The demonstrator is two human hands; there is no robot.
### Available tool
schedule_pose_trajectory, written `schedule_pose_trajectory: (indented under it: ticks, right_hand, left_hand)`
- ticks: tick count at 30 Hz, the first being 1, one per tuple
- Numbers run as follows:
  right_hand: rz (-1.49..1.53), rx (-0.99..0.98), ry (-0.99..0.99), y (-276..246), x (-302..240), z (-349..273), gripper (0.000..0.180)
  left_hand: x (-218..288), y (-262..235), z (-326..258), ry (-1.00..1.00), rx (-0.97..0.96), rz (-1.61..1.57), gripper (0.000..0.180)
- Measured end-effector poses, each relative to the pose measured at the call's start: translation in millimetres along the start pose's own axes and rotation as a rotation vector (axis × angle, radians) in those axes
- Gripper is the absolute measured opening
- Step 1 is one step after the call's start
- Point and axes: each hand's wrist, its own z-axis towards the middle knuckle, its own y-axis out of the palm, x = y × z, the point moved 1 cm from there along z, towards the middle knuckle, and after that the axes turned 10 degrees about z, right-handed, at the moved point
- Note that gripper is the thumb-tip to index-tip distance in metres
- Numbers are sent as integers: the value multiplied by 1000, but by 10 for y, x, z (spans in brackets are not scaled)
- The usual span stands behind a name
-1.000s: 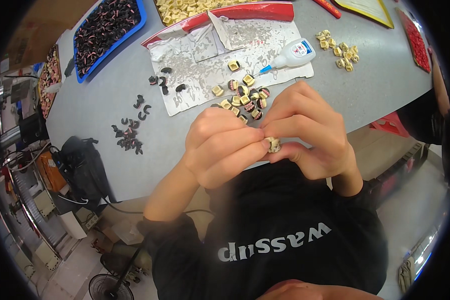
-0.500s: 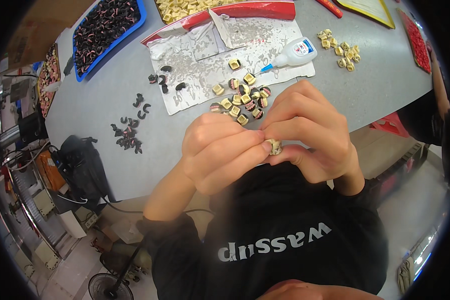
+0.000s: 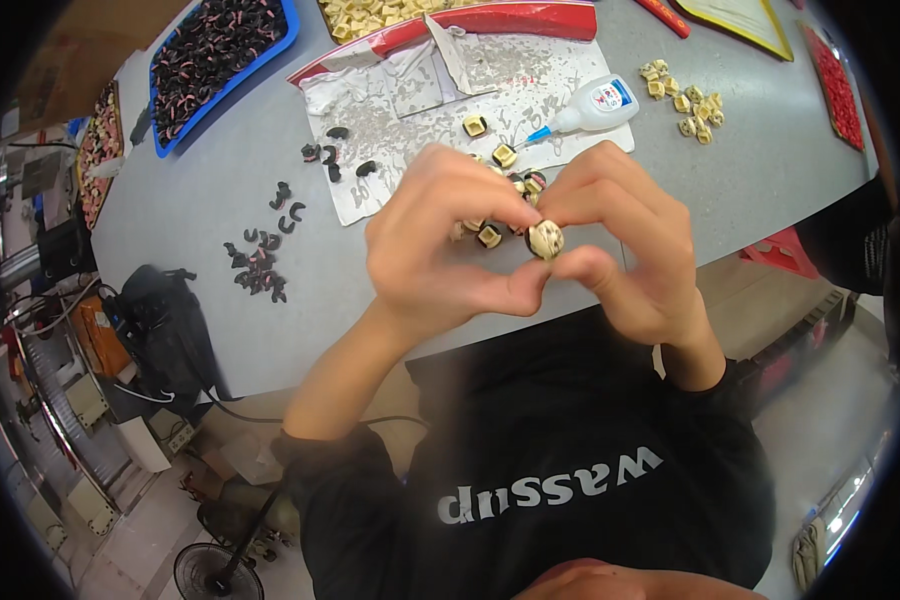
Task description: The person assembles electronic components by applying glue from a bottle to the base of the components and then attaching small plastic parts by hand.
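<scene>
Between both hands, just over the near part of the table, is a small round cream piece with dark spots and a black rim (image 3: 546,240). My left hand (image 3: 435,235) pinches its left side between thumb and fingers. From the other side, my right hand (image 3: 625,240) grips it with thumb and forefinger. Behind the fingers, partly hidden, lies a cluster of cream pieces with black and pink parts (image 3: 489,236). A white squeeze bottle with a blue nozzle (image 3: 595,108) lies on its side on a stained white sheet (image 3: 365,205), beyond my right hand.
Loose black curved pieces (image 3: 260,270) lie to the left. A blue tray (image 3: 292,30) of black and pink pieces stands far left, beside a tray of cream pieces (image 3: 385,15). Cream pieces (image 3: 705,108) sit at right, near a tray of red pieces (image 3: 832,95).
Both hands have risen slightly away from me, now covering more of the cluster. The held piece has turned, showing its spotted round face, and the left fingers have spread wider from the thumb.
</scene>
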Motion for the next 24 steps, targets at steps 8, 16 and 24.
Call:
schedule_pose_trajectory:
  ticks: [8, 16, 24]
  right_hand:
    - [108, 225, -71, 8, 15, 11, 29]
    - [46, 102, -107, 32, 65, -19, 36]
    - [130, 156, -139, 61, 104, -41, 36]
  left_hand:
    - [-16, 24, -92, -467, -159, -699, 30]
    - [-15, 34, -92, -518, -214, -851, 32]
    - [7, 28, -87, -556, -247, -865, 33]
